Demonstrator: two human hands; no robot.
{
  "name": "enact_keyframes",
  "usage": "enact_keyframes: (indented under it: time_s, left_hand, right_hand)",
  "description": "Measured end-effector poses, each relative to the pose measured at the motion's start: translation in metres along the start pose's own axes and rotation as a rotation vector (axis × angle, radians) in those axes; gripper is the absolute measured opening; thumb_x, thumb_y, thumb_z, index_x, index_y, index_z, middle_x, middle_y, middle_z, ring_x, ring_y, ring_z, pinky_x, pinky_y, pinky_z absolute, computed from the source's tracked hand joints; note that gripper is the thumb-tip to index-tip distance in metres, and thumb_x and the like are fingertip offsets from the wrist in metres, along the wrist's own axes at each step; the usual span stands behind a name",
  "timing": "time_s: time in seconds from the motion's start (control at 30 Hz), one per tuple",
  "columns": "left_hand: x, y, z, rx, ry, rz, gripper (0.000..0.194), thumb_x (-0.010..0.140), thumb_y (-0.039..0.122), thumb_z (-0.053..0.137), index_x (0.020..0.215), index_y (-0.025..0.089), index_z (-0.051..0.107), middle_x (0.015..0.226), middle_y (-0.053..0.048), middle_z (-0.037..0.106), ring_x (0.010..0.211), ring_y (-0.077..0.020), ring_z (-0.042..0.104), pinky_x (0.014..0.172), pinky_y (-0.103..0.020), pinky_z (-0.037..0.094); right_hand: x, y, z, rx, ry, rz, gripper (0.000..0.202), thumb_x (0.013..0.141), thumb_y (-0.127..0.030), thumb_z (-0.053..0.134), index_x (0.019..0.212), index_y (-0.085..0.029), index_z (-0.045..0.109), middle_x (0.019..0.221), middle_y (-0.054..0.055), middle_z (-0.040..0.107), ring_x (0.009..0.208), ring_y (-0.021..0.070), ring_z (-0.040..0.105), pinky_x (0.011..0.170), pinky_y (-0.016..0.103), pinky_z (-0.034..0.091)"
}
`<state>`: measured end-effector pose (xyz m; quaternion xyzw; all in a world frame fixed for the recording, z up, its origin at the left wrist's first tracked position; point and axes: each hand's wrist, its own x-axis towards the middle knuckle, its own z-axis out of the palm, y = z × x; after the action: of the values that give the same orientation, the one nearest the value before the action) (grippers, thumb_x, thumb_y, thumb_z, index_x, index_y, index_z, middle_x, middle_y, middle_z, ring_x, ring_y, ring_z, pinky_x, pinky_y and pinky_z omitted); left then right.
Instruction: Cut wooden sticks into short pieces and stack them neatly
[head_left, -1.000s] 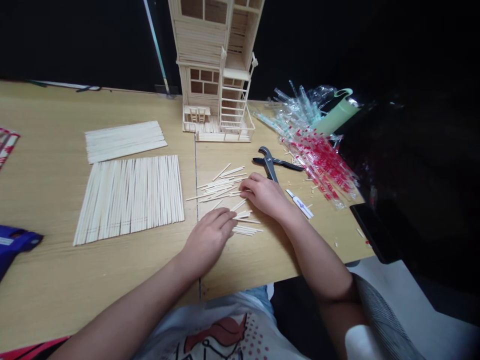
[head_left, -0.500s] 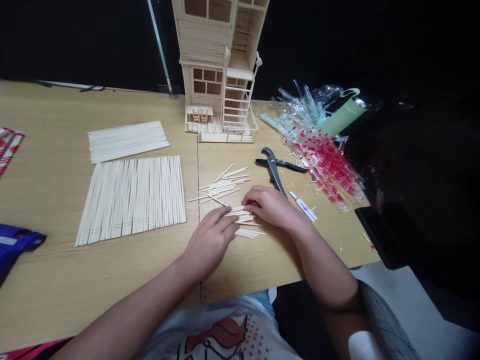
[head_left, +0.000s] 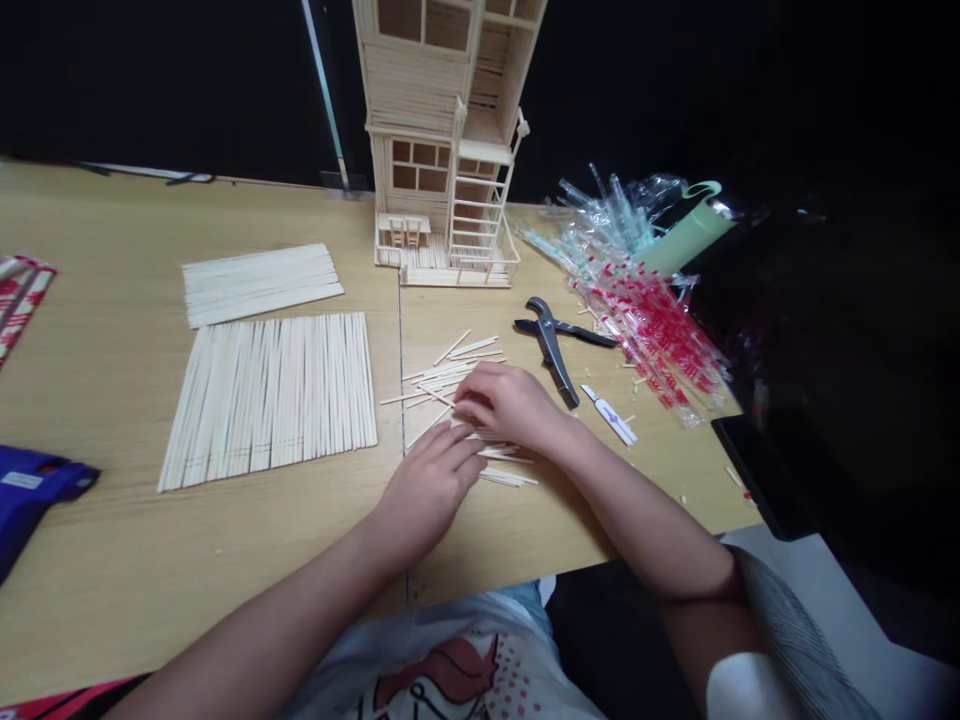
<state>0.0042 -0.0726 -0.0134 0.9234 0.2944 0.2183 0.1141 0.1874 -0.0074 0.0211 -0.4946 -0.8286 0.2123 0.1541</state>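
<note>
One camera, worn on the head of the person (head_left: pixel 420 625) I'm watching. Faces forward and steeply down onto the table (head_left: pixel 300 550). Range near: shirt (head_left: pixel 450 675) closest, along the bottom at 6 o'clock; left forearm (head_left: pixel 262 630) enters between 7 and 8, right forearm (head_left: pixel 660 530) around 4. Left hand (head_left: pixel 427 490) sits off centre toward 7, right hand (head_left: pixel 514 405) just off centre toward 4–5. Model house (head_left: pixel 420 85) farther off at 12, top cropped. Wide take: phone (head_left: pixel 761 475) near 3–4, packet (head_left: pixel 45 500) near 8–9, cut by the frame.
</note>
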Motion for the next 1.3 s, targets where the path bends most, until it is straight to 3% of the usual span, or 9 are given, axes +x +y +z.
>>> enact_keyframes:
  time_s: [0.2, 0.43, 0.6, 0.77, 0.83, 1.07, 1.3]
  left_hand:
    - [0.002, 0.002, -0.002, -0.004, 0.002, -0.010, 0.018, 0.095, 0.020, 0.056, 0.107, 0.015, 0.069, 0.115, -0.009, 0.070, 0.118, -0.0255, 0.057, 0.107, -0.047, 0.046]
    - [-0.002, 0.004, -0.003, 0.005, 0.002, -0.031, 0.019, 0.094, 0.018, 0.056, 0.108, 0.015, 0.069, 0.122, -0.007, 0.070, 0.131, -0.0294, 0.050, 0.113, -0.053, 0.040]
    - [-0.004, 0.004, -0.001, -0.008, -0.011, -0.062, 0.020, 0.094, 0.014, 0.054, 0.107, 0.017, 0.070, 0.121, -0.008, 0.070, 0.130, -0.0294, 0.051, 0.115, -0.059, 0.034]
    - [-0.005, 0.004, 0.000, -0.005, -0.021, -0.058, 0.021, 0.094, 0.013, 0.055, 0.108, 0.016, 0.070, 0.121, -0.007, 0.071, 0.127, -0.0300, 0.052, 0.115, -0.060, 0.034]
    - [-0.005, 0.004, 0.000, 0.002, -0.025, -0.059, 0.021, 0.093, 0.013, 0.055, 0.108, 0.016, 0.070, 0.121, -0.008, 0.071, 0.126, -0.0299, 0.053, 0.114, -0.061, 0.034]
    - [-0.006, 0.006, -0.004, 0.044, -0.009, -0.074, 0.019, 0.093, 0.014, 0.056, 0.104, 0.017, 0.072, 0.117, -0.008, 0.072, 0.119, -0.0283, 0.056, 0.114, -0.061, 0.032]
    - [-0.005, 0.008, -0.003, 0.079, 0.028, -0.076, 0.015, 0.093, 0.017, 0.059, 0.101, 0.016, 0.072, 0.111, -0.006, 0.074, 0.117, -0.0277, 0.058, 0.117, -0.061, 0.028]
  right_hand:
    - [0.020, -0.015, 0.005, -0.079, -0.187, -0.049, 0.007, 0.089, -0.016, 0.067, 0.088, -0.019, 0.073, 0.092, 0.004, 0.067, 0.078, 0.0144, 0.059, 0.069, 0.024, 0.038]
    - [-0.002, -0.002, -0.013, -0.228, -0.209, 0.015, 0.009, 0.085, -0.012, 0.067, 0.082, -0.020, 0.071, 0.088, 0.004, 0.069, 0.075, 0.0167, 0.060, 0.063, 0.026, 0.034]
    - [-0.009, 0.006, -0.023, -0.010, -0.317, 0.002, 0.010, 0.082, -0.012, 0.071, 0.083, -0.021, 0.075, 0.081, 0.002, 0.072, 0.075, 0.0159, 0.063, 0.067, 0.025, 0.041]
    - [0.009, 0.008, -0.009, 0.003, -0.012, -0.039, 0.011, 0.092, -0.016, 0.064, 0.092, -0.017, 0.075, 0.090, 0.006, 0.073, 0.085, 0.0167, 0.064, 0.079, 0.026, 0.044]
    - [0.016, 0.007, -0.001, -0.046, 0.013, -0.031, 0.010, 0.092, -0.017, 0.064, 0.092, -0.017, 0.074, 0.092, 0.007, 0.071, 0.086, 0.0167, 0.063, 0.079, 0.026, 0.044]
    - [0.013, 0.003, -0.002, -0.132, -0.098, 0.000, 0.007, 0.089, -0.014, 0.068, 0.089, -0.018, 0.073, 0.090, 0.005, 0.068, 0.084, 0.0159, 0.061, 0.077, 0.025, 0.041]
    - [0.003, 0.002, -0.010, 0.104, -0.305, 0.012, 0.013, 0.078, -0.006, 0.070, 0.080, -0.018, 0.075, 0.075, 0.000, 0.071, 0.069, 0.0127, 0.061, 0.066, 0.022, 0.041]
